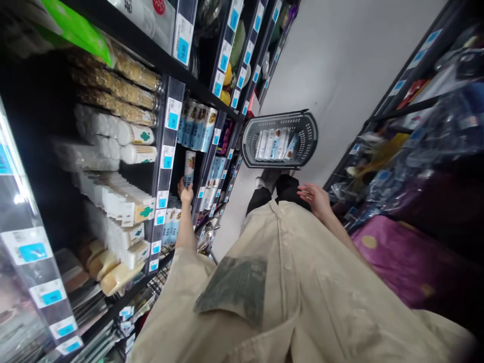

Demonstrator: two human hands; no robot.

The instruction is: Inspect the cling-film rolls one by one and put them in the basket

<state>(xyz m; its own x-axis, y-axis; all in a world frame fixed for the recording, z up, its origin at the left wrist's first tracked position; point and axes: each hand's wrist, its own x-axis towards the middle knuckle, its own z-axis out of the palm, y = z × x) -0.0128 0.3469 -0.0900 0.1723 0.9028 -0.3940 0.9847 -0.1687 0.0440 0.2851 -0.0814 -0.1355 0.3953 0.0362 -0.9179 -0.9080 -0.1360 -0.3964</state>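
At the shelf on the left, my left hand (185, 191) has its fingers closed round the lower end of a printed cylindrical roll (189, 165), white and blue with a small picture. Similar rolls (198, 126) stand in a row just beyond it, and more rolls (172, 224) are nearer on the same shelf. My right hand (313, 198) hangs beside my right leg, fingers apart, holding nothing. On the floor ahead is a grey plastic basket (310, 131) with several white-and-blue rolls (278, 143) lying side by side in it.
Price-tag rails (167, 156) edge the left shelves. Cotton-swab tubs (138, 135) and white boxed packs (143, 212) sit in the neighbouring bay. Bagged goods (393, 176) and a purple bag (401, 252) line the right side. Grey floor (333, 60) runs between the shelves.
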